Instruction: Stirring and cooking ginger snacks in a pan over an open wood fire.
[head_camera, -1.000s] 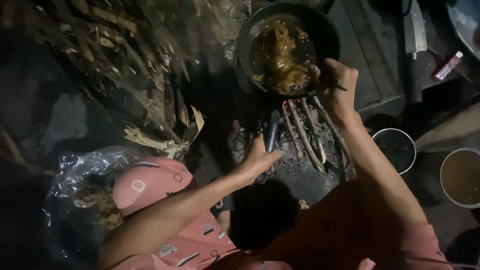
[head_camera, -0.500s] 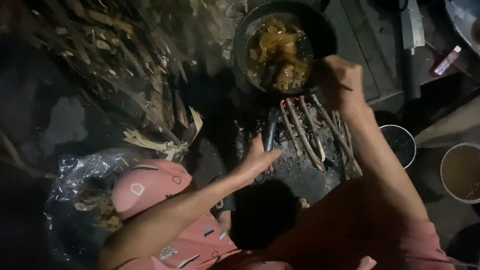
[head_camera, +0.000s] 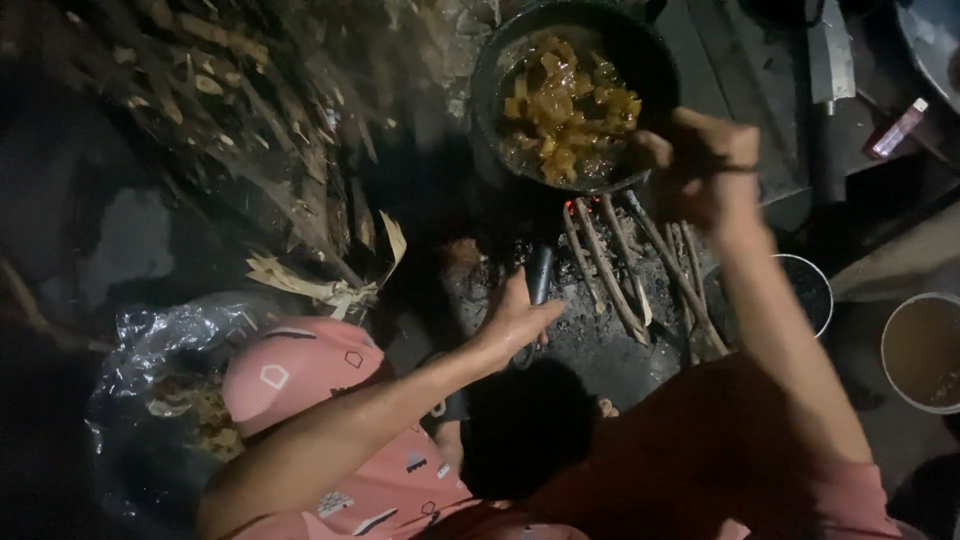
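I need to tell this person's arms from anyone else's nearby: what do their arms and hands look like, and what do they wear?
Both forearms are bare, with no gloves. The right hand has a thin dark band around its wrist; its arm ends in a short reddish-pink sleeve near the shoulder. The left hand shows no ring or band that I can make out in the dim light.

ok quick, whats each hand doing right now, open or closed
Left hand: open, fingers spread, resting by the dark tube near the fire.
Right hand: closed at the pan rim; what it grips cannot be told.
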